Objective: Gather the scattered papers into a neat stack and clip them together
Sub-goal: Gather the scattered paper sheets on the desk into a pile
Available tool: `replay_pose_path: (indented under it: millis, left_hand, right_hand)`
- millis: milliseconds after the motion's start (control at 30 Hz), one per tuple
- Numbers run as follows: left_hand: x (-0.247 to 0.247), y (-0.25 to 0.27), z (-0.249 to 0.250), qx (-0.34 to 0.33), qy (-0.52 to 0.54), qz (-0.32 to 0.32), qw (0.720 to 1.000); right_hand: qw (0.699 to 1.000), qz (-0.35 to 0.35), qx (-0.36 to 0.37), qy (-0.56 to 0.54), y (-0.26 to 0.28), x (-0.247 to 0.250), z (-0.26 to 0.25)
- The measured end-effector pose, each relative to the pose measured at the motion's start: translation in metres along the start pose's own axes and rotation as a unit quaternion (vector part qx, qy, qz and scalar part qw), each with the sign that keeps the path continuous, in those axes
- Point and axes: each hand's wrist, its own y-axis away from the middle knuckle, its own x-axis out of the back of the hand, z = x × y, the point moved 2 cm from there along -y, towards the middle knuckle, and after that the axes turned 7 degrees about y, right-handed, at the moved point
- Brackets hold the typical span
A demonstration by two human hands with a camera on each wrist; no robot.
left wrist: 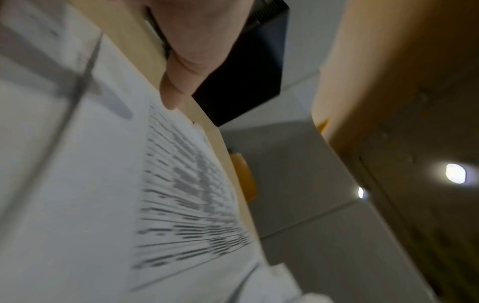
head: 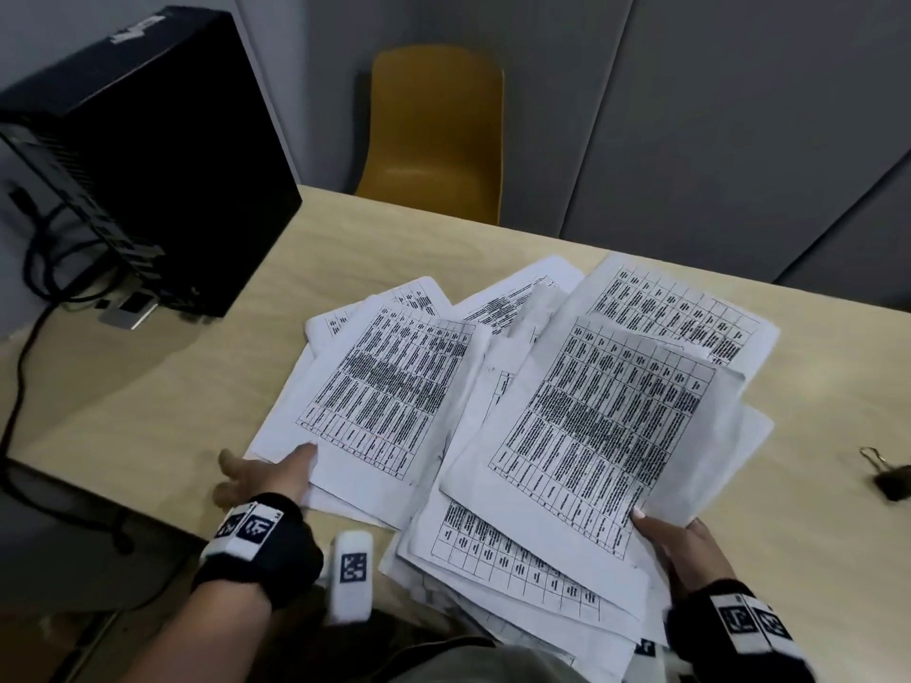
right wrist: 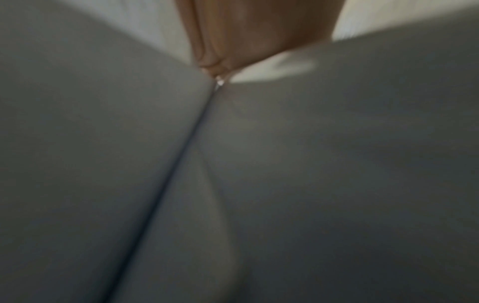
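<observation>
Several printed sheets lie fanned and overlapping across the light wooden table [head: 148, 416]. My left hand [head: 268, 468] reaches in from the lower left with fingers stretched out, its fingertips [left wrist: 169, 100] touching the near corner of the left sheet [head: 394, 382]. My right hand [head: 665, 539] pinches the near right corner of a lifted sheaf of sheets [head: 606, 436], thumb on top and fingers hidden beneath. The right wrist view shows only blurred grey paper [right wrist: 337, 164] under the fingers [right wrist: 233, 41]. A black binder clip [head: 890, 478] lies on the table at the far right, apart from both hands.
A black computer case [head: 148, 155] with cables stands at the back left of the table. A yellow chair [head: 434, 135] sits behind the far edge, before grey wall panels. The table's left edge runs close to my left wrist.
</observation>
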Motion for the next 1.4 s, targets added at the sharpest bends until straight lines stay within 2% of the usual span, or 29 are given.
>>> replay_pose_path:
  millis: [100, 200, 267, 333, 400, 533, 700, 833, 967, 1067, 1167, 1200, 1267, 1400]
  left_hand:
    - [-0.015, -0.011, 0.007, 0.043, 0.104, -0.002, 0.994]
    - [-0.031, -0.012, 0.016, 0.028, 0.222, 0.018, 0.974]
    - [-0.043, -0.004, 0.018, 0.06, 0.266, -0.021, 0.962]
    - [-0.053, 0.009, 0.019, 0.087, 0.258, -0.095, 0.958]
    - [-0.062, 0.018, 0.021, 0.052, 0.22, -0.118, 0.967]
    - [-0.067, 0.025, 0.026, -0.041, 0.132, -0.119, 0.983]
    - [-0.044, 0.014, 0.038, -0.122, 0.169, -0.065, 0.976]
    - [-0.016, 0.022, 0.073, -0.174, 0.244, -0.042, 0.953]
    - [-0.011, 0.043, 0.101, -0.226, 0.32, -0.11, 0.914]
    - [-0.031, 0.063, 0.1, -0.228, 0.261, -0.24, 0.907]
    - [-0.056, 0.078, 0.079, -0.2, 0.133, -0.381, 0.893]
    - [-0.063, 0.084, 0.072, -0.193, 0.085, -0.406, 0.889]
    - [-0.076, 0.091, 0.061, -0.207, -0.002, -0.406, 0.89]
    - [-0.09, 0.095, 0.053, -0.253, -0.138, -0.355, 0.889]
  right_hand:
    - [1.0, 0.008, 0.013, 0.006, 0.011, -0.002, -0.011]
    - [1.0, 0.027, 0.0, 0.005, 0.013, -0.003, -0.011]
    - [0.999, 0.04, -0.016, 0.013, 0.012, 0.0, -0.011]
    - [0.999, 0.048, -0.022, 0.009, 0.016, -0.001, -0.014]
    - [0.999, 0.038, -0.015, 0.021, 0.021, -0.005, -0.021]
    - [0.999, 0.036, -0.017, 0.021, 0.022, -0.006, -0.023]
    - [0.999, 0.038, -0.028, 0.014, 0.019, -0.004, -0.019]
    - [0.999, 0.025, -0.018, 0.011, 0.021, -0.008, -0.024]
    - [0.999, 0.033, -0.028, 0.008, 0.008, -0.003, -0.014]
    - [0.999, 0.026, -0.03, 0.013, 0.0, 0.0, -0.005]
    - [0.999, 0.025, -0.026, 0.015, 0.0, 0.001, -0.003]
    - [0.999, 0.026, -0.027, 0.017, 0.0, 0.001, -0.004]
    - [0.999, 0.032, -0.032, 0.017, -0.002, 0.0, -0.002]
    - [0.999, 0.0, -0.047, -0.018, 0.002, -0.004, -0.006]
